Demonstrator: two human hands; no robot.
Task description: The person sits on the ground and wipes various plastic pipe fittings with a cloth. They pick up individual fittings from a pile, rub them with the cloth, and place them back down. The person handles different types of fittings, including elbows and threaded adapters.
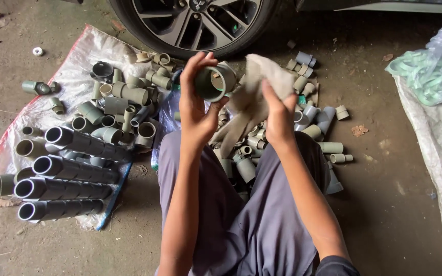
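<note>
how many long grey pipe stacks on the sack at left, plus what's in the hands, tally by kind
Long grey pipe stacks on the white sack: 5
Pipe fitting in the left hand: 1
Cloth in the right hand: 1
Total: 7
Loose small fittings are too many and too overlapped to count.

Pipes (62, 184) lie on sack (85, 48), left of fittings (303, 122).
</note>
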